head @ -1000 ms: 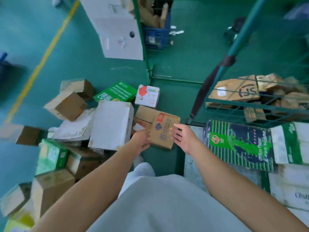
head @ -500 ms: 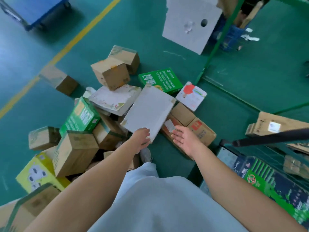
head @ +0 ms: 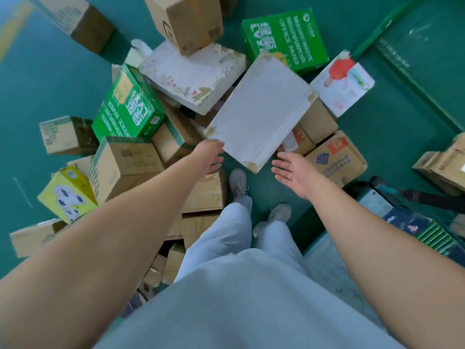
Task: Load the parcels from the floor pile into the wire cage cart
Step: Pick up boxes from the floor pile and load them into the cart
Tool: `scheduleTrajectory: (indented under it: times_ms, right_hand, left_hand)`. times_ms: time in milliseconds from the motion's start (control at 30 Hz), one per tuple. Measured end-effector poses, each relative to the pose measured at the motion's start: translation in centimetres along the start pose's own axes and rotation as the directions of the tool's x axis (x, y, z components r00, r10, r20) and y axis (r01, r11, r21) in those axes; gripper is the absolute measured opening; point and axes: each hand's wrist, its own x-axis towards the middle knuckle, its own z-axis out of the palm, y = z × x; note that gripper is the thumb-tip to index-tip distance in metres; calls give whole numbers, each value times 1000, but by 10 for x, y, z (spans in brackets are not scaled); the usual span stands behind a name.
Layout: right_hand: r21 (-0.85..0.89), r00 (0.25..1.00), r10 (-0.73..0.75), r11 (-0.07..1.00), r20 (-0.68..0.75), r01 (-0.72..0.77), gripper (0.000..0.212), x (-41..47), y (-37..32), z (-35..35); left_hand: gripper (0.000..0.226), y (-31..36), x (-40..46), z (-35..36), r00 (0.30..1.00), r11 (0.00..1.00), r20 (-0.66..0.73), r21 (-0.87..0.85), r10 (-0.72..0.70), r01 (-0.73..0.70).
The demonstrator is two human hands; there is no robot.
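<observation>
Both arms reach down over the floor pile. Left hand [head: 210, 157] at the near left edge of a large white box [head: 259, 112]; finger state cannot be told. Right hand [head: 293, 172] flat, fingers straight, palm up, just right of the box's near corner, not touching. The box lies tilted on brown cartons [head: 334, 159].

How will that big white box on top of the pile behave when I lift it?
The white box looks stiff: flat faces, taped seams. It lies tilted on the brown boxes, so lifting may shift them. Its worn corners suggest thin card; both hands seem wise.
</observation>
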Motion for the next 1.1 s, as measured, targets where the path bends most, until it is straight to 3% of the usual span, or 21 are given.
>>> scheduleTrajectory:
  times_ms: [167, 300, 467, 567, 667, 900, 1100]
  right_hand:
    - [-64, 998, 59, 996, -23, -60, 26, 55, 19, -6]
    - [-94, 994, 109, 989, -24, -111, 26, 99, 38, -14]
    - [-127, 983, 182, 974, -39, -186, 20, 164, 69, -20]
    - [-143, 974, 215, 964, -65, -222, 18, 202, 86, -19]
    - [-150, 966, 246, 955, -85, -256, 12, 235, 99, -15]
    - [-149, 967, 241, 956, -83, -251, 60, 287, 109, -2]
    - [-138, 965, 255, 956, -58, -260, 58, 315, 120, 13]
  left_hand:
    - [38, -5, 63, -1, 1000, 1000, -25, 30, 8, -7]
    - [15, -14, 112, 2, 1000, 995, -31, 95, -2, 5]
    - [29, -28, 181, 10, 998, 985, -68, 174, 14, -2]
    - [57, -37, 227, 12, 988, 956, -109, 283, 111, -77]
    - [69, -38, 260, 13, 968, 909, -170, 403, 187, -105]
    - [79, -34, 323, 7, 920, 873, -253, 462, 301, -158]
    - [74, -29, 356, 5, 918, 886, -280, 444, 279, -134]
